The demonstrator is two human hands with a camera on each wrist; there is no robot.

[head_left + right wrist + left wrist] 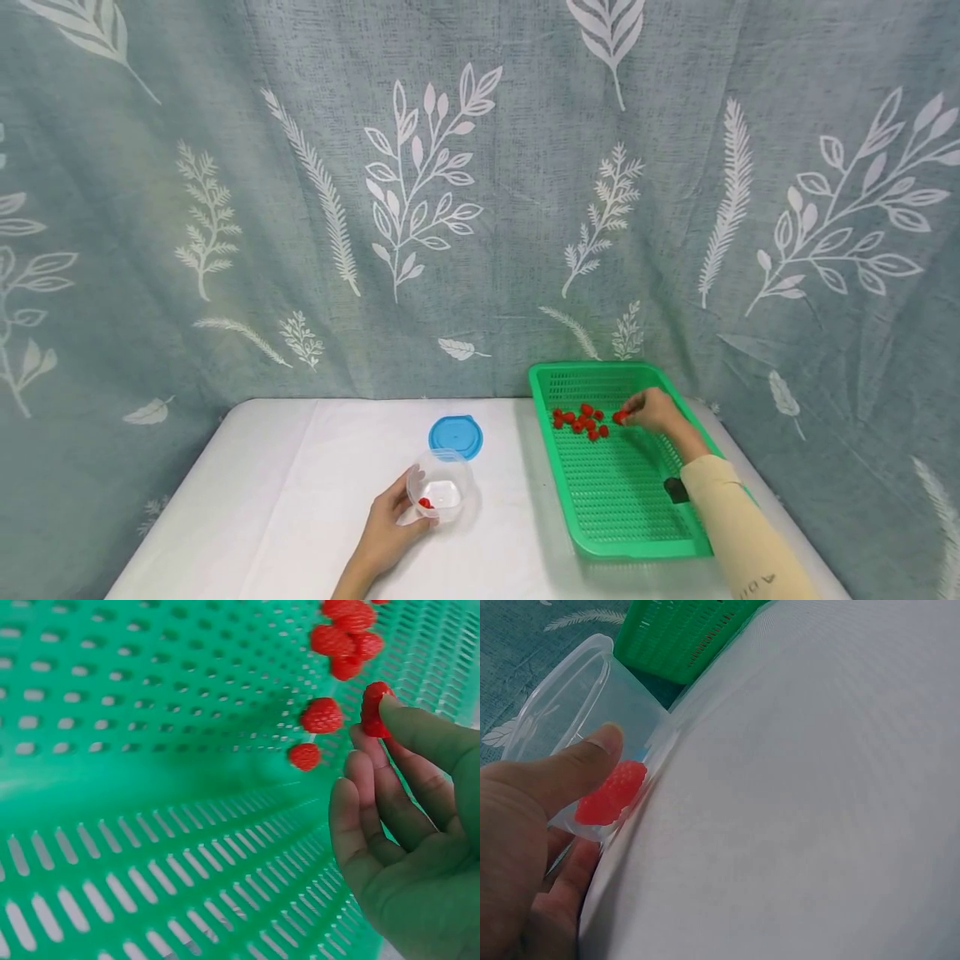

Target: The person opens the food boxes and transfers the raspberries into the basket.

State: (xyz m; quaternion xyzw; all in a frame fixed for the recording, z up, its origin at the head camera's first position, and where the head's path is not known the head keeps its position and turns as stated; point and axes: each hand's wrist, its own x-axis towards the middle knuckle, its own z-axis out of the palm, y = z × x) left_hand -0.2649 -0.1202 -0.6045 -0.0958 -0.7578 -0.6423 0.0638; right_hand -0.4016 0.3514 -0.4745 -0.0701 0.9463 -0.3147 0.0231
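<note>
My left hand point(386, 533) grips a clear plastic tub point(447, 493) from its left side, thumb and fingers curled about the wall. Red raspberries point(613, 793) lie at the bottom of the tub, seen through its side in the left wrist view; their exact number is unclear. Over the far right part of a green plastic basket point(622, 512), my right hand point(660, 412) pinches one raspberry point(373, 712) between thumb and fingertips. Several more raspberries point(322, 715) lie loose on the basket floor, just left of this hand.
A round blue lid point(455, 437) lies on the white tabletop point(300, 500) right behind the tub. The basket's raised walls surround the right hand. A dark device point(676, 490) sits at the right wrist. Behind the table hangs a leaf-patterned curtain point(517, 233).
</note>
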